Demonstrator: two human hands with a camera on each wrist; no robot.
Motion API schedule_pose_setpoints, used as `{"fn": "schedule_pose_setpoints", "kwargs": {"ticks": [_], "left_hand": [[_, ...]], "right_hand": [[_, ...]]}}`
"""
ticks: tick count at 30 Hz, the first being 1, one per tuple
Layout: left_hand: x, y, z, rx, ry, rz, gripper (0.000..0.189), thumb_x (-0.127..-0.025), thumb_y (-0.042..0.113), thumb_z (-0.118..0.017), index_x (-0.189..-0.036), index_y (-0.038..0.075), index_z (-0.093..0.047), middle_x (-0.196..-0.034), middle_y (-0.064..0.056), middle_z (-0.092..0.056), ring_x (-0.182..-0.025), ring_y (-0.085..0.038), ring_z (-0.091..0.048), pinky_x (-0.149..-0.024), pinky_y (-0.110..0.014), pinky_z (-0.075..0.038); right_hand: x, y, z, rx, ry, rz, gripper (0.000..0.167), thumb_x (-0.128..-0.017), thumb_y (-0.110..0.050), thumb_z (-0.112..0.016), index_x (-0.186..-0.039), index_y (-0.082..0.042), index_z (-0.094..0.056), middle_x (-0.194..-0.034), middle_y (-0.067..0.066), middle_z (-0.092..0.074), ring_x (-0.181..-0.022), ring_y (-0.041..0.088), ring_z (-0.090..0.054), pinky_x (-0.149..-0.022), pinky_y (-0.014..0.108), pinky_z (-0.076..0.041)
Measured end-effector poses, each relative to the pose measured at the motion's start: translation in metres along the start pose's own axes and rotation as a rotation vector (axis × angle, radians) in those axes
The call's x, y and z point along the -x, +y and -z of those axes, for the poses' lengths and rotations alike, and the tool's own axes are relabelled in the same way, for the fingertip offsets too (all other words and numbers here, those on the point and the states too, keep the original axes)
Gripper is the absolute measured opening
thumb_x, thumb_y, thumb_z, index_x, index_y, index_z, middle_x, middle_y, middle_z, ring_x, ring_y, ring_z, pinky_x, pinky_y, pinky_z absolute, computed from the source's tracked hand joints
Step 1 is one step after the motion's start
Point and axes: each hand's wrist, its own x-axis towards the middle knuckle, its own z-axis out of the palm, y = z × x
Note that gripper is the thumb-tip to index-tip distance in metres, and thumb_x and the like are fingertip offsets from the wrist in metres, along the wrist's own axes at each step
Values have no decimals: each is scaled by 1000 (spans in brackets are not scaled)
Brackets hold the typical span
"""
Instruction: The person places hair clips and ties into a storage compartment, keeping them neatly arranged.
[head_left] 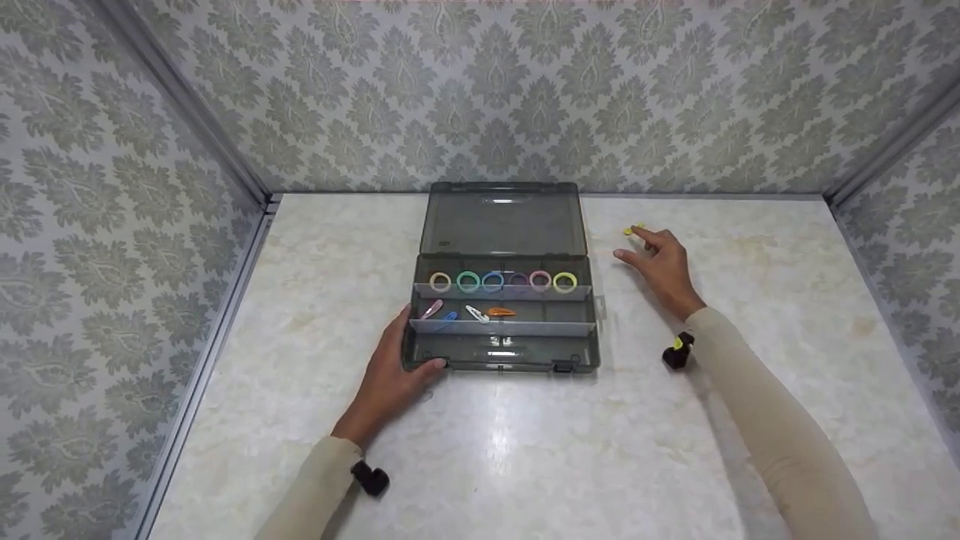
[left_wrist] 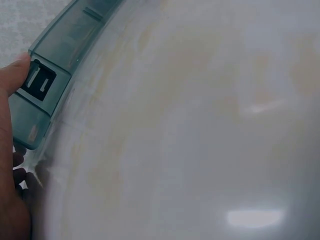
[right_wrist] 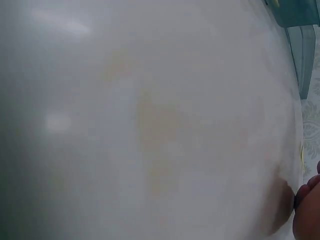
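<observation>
A translucent dark grey compartment box (head_left: 501, 367) stands on the table with its lid (head_left: 502, 221) raised at the back. My left hand (head_left: 394, 371) grips its front left corner, thumb on the front wall near a latch (left_wrist: 38, 80), fingers along the left side. Hair ties in several colours, such as a green one (head_left: 469, 282), line the back row. The middle row holds a pink hair clip (head_left: 431, 309), a blue one (head_left: 448, 318), a white one (head_left: 477, 313) and an orange one (head_left: 502, 312). Right of the lid, my right hand (head_left: 664, 266) reaches its index finger to a small yellow item (head_left: 628, 232); its thumb stands apart.
White dividers (head_left: 506, 327) split the box into rows; the front row shows no items. The pale marbled table (head_left: 300, 315) meets patterned wall panels (head_left: 495, 97) at the back and sides. A wrist camera (head_left: 678, 352) sits on the right wrist, another (head_left: 370, 478) on the left.
</observation>
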Motion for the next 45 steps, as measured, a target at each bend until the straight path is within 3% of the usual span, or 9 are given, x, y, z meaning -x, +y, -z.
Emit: {"fn": "schedule_pose_setpoints", "kwargs": {"ticks": [19, 28, 30, 32, 34, 36, 40, 42, 45], "left_hand": [[1, 2, -2, -2, -12, 0, 114, -92, 61, -85, -178, 26, -19, -178, -7, -33, -165, -28, -29, -133, -54, -26], [1, 0, -2, 16, -8, 4, 114, -91, 62, -86, -178, 28, -20, -177, -7, -33, -165, -28, -29, -133, -55, -26], [0, 0, -1, 18, -1, 2, 114, -91, 61, -87, -178, 27, -20, -177, -7, -33, -165, -28, -29, -133, -55, -26], [-1, 1, -2, 7, -1, 2, 115, -91, 61, -86, -178, 26, -20, -178, -8, -33, -165, -30, -29, -133, -56, -26], [-2, 2, -2, -7, -5, 4, 117, -91, 64, -85, -178, 24, -18, -178, -10, -33, -166, -31, -29, -133, -57, -26], [-2, 3, -3, -15, -8, 4, 117, -91, 64, -84, -178, 22, -18, -178, -11, -33, -165, -33, -29, -133, -58, -26], [-3, 3, -3, -16, -12, 0, 116, -92, 63, -84, -178, 23, -18, -178, -11, -32, -166, -32, -28, -133, -57, -25], [-3, 2, -2, -14, -11, 2, 115, -93, 63, -84, -178, 23, -18, -179, -9, -31, -166, -30, -28, -133, -57, -25], [-2, 1, -1, -9, -7, 13, 116, -91, 64, -84, -178, 25, -19, -179, -7, -31, -166, -28, -28, -133, -55, -25]], "right_hand": [[-16, 13, 6, 92, 59, -123, 73, -100, -33, -85, -157, 3, -56, -120, 23, -58, -98, 22, -40, -85, 34, -38], [-26, 12, -1, 136, 85, -174, 71, -99, -31, -85, -156, 2, -59, -127, 22, -60, -110, 26, -47, -105, 47, -47], [-29, 11, -2, 141, 102, -161, 66, -99, -30, -85, -150, 5, -64, -117, 17, -59, -107, 25, -46, -106, 48, -46], [-31, 12, -3, 132, 120, -124, 50, -99, -27, -85, -122, 15, -71, -95, 14, -49, -94, 26, -40, -98, 44, -42], [-32, 13, -3, 133, 140, -80, 48, -99, -23, -85, -90, 14, -56, -82, 10, -33, -83, 27, -31, -87, 42, -33], [-33, 14, -3, 144, 156, -61, 54, -98, -22, -86, -81, 4, -41, -79, 7, -25, -80, 26, -26, -83, 42, -23], [-34, 15, -3, 178, 170, -80, 43, -97, -21, -86, -82, -2, -51, -82, 9, -36, -85, 26, -32, -84, 42, -26], [-34, 14, -4, 184, 162, -107, 31, -97, -23, -86, -96, 2, -69, -92, 12, -49, -92, 26, -41, -90, 44, -37], [-35, 12, -5, 178, 149, -139, 45, -98, -26, -86, -128, 6, -76, -112, 19, -61, -106, 31, -51, -105, 52, -45]]}}
